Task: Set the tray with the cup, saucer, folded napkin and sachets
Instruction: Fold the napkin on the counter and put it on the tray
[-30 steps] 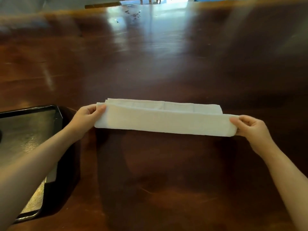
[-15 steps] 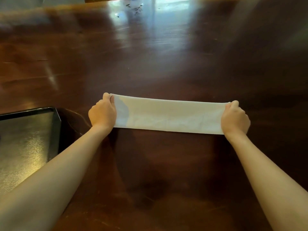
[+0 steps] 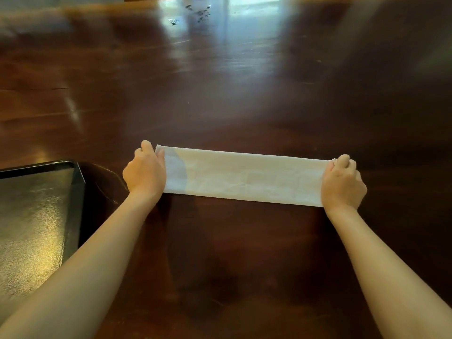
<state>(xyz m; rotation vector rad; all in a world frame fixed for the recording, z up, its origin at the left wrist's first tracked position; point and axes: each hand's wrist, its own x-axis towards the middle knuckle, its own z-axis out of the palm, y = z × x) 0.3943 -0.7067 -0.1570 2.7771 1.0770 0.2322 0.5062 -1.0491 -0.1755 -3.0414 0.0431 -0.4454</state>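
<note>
A white napkin (image 3: 244, 177), folded into a long narrow strip, lies flat on the dark wooden table in front of me. My left hand (image 3: 145, 172) grips its left end with the fingers curled over the far corner. My right hand (image 3: 343, 183) grips the right end the same way. A black tray (image 3: 78, 189) with a textured floor sits at the left edge of view, just left of my left forearm. No cup, saucer or sachets are in view.
The polished wooden table (image 3: 232, 81) stretches far ahead and to both sides, with bright reflections on its far part. A few small dark specks (image 3: 198, 13) lie near its far edge.
One second ago the strip was held slightly raised with a fold open along its far edge. It is now folded over, narrower and flat on the table, with both hands curled on its ends.
</note>
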